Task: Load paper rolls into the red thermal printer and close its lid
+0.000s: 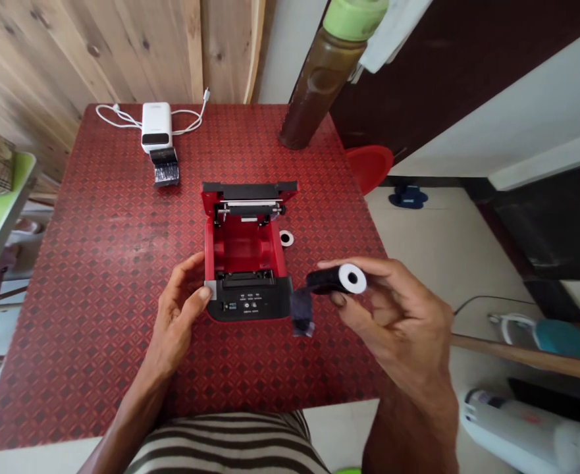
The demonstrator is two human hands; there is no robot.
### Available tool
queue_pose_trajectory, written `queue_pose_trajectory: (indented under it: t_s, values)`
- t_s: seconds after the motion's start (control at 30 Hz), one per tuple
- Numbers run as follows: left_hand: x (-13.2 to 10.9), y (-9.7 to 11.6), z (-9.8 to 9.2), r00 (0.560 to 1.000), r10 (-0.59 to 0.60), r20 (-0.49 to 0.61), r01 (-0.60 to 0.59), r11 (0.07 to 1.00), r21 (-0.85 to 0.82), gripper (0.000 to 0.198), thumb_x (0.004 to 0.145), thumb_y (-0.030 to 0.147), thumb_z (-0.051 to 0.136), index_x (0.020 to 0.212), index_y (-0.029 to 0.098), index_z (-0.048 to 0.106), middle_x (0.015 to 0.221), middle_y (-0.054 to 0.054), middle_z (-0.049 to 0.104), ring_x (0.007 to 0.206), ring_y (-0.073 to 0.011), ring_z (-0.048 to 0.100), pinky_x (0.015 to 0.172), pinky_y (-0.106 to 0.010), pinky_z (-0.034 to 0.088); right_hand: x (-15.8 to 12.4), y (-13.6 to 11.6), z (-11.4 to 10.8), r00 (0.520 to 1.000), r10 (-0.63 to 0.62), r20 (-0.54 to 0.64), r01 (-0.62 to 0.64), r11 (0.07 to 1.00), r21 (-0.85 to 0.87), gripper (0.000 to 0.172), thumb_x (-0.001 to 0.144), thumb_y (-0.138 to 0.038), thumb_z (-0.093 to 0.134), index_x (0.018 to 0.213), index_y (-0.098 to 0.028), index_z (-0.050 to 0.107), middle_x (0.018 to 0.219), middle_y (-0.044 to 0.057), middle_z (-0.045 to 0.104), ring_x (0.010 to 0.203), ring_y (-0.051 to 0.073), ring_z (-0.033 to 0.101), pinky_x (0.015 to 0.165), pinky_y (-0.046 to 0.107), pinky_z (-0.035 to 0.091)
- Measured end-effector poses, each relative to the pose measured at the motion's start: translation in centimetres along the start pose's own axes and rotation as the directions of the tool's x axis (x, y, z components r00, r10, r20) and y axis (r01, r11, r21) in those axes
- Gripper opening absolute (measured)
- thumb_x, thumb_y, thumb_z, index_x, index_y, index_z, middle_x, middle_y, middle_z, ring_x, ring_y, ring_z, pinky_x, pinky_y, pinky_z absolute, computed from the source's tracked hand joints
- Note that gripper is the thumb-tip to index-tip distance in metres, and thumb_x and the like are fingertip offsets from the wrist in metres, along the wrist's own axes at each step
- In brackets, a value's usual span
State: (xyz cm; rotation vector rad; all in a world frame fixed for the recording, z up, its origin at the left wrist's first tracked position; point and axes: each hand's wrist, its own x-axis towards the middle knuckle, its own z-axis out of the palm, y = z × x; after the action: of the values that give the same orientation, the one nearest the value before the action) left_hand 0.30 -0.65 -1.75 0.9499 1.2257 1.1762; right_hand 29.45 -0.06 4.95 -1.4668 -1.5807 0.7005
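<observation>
Open printer (240, 253), roller (251, 210) in lid (250, 190), gripped by left hand (177, 319); black roll (329, 279), pinched by right hand (403, 316); bottle (322, 76), far right corner of table (106, 276).

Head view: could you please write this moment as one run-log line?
left hand: touching red-black printer | right hand: holding white-ended black roll, tail hanging | lid: raised, bay exposed

Striped garment (225, 447), dark brown bands on off-white, with bare forearms (134, 405)
</observation>
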Motion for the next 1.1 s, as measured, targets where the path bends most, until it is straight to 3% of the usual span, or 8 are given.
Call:
queue_pose_trajectory:
  t_s: [0.07, 0.2, 0.5, 0.67, 0.77, 0.93, 1.03, 1.1]
  values:
    - [0.0, -0.3, -0.2, 1.0, 0.022, -0.002, -0.022, 0.999, 0.028, 0.053, 0.108, 0.048, 0.073, 0.158, 0.032, 0.069, 0.16, -0.009, 0.073, 0.138, -0.0344, 0.073, 0.116, -0.052, 0.058, -1.3, 2.1, -0.3, 0.997, 0.078, 0.006, -0.078, 0.996, 0.046, 0.026, 0.101, -0.028, 0.08, 0.127, -0.032, 0.079, 0.125, 0.004, 0.087, 0.112, 0.024, 0.084, 0.101, 0.042, 0.067]
    - [0.1, -0.5, -0.2, 0.999, 0.053, -0.003, -0.053, 0.997, 0.049, 0.054, 0.109, 0.05, 0.07, 0.158, 0.03, 0.068, 0.159, -0.011, 0.072, 0.141, -0.0362, 0.072, 0.124, -0.057, 0.054, -1.9, 4.5, 1.0, 0.992, 0.105, 0.072, -0.102, 0.994, -0.047, 0.029, 0.098, -0.027, 0.076, 0.126, -0.03, 0.081, 0.125, 0.006, 0.089, 0.116, 0.028, 0.085, 0.105, 0.049, 0.068]
    - [0.1, -0.3, 0.2, 0.997, 0.069, -0.036, -0.064, 0.992, 0.108, 0.059, 0.106, 0.058, 0.07, 0.157, 0.029, 0.07, 0.154, -0.012, 0.076, 0.15, -0.0389, 0.066, 0.125, -0.058, 0.054, -0.1, 4.7, 4.3, 0.967, -0.007, 0.256, 0.027, 0.997, -0.075, 0.036, 0.098, -0.02, 0.067, 0.13, -0.026, 0.082, 0.129, 0.008, 0.089, 0.114, 0.028, 0.087, 0.103, 0.048, 0.07]
    - [0.2, -0.8, 0.1, 0.996, 0.067, -0.054, -0.061, 0.993, 0.099, 0.058, 0.105, 0.058, 0.069, 0.156, 0.03, 0.07, 0.15, -0.011, 0.077, 0.148, -0.0394, 0.067, 0.125, -0.059, 0.054, -1.0, 5.2, 3.6, 0.959, 0.008, 0.282, 0.019, 0.996, -0.093, 0.052, 0.098, -0.021, 0.067, 0.149, -0.026, 0.076, 0.148, 0.011, 0.083, 0.131, 0.031, 0.083, 0.115, 0.058, 0.066]
    - [0.2, -0.9, 0.1, 0.996, 0.069, -0.056, -0.063, 0.993, 0.098, 0.057, 0.105, 0.057, 0.07, 0.155, 0.03, 0.07, 0.152, -0.01, 0.077, 0.149, -0.0392, 0.066, 0.125, -0.059, 0.054, -1.2, 5.7, 2.1, 0.962, 0.041, 0.271, -0.015, 0.995, -0.096, 0.057, 0.098, -0.02, 0.065, 0.154, -0.027, 0.073, 0.15, 0.01, 0.082, 0.124, 0.029, 0.085, 0.112, 0.056, 0.068]
    - [0.2, -0.8, 0.1, 0.996, 0.063, -0.058, -0.056, 0.992, 0.112, 0.058, 0.106, 0.057, 0.069, 0.156, 0.029, 0.07, 0.155, -0.011, 0.075, 0.149, -0.0398, 0.066, 0.124, -0.059, 0.055, 1.5, 6.4, 1.1, 0.99, 0.109, 0.092, -0.102, 0.992, -0.071, 0.035, 0.101, -0.023, 0.067, 0.132, -0.026, 0.081, 0.122, 0.009, 0.089, 0.106, 0.027, 0.087, 0.099, 0.049, 0.07]
    - [0.2, -0.8, 0.1, 0.996, 0.066, -0.057, -0.059, 0.992, 0.108, 0.057, 0.105, 0.057, 0.07, 0.155, 0.03, 0.07, 0.155, -0.01, 0.075, 0.149, -0.0394, 0.066, 0.123, -0.058, 0.056, 4.4, 6.8, 2.9, 0.99, 0.088, 0.113, -0.082, 0.995, -0.058, 0.035, 0.097, -0.032, 0.076, 0.131, -0.023, 0.079, 0.121, 0.011, 0.087, 0.098, 0.026, 0.084, 0.092, 0.047, 0.068]
    - [0.2, -0.8, 0.0, 0.997, 0.065, -0.053, -0.059, 0.993, 0.099, 0.057, 0.105, 0.057, 0.07, 0.155, 0.029, 0.07, 0.156, -0.011, 0.074, 0.149, -0.0391, 0.066, 0.123, -0.058, 0.056, 6.0, 7.1, 4.6, 0.986, 0.065, 0.153, -0.055, 0.996, -0.064, 0.039, 0.092, -0.033, 0.081, 0.129, -0.023, 0.077, 0.123, 0.011, 0.086, 0.103, 0.027, 0.081, 0.091, 0.046, 0.065]
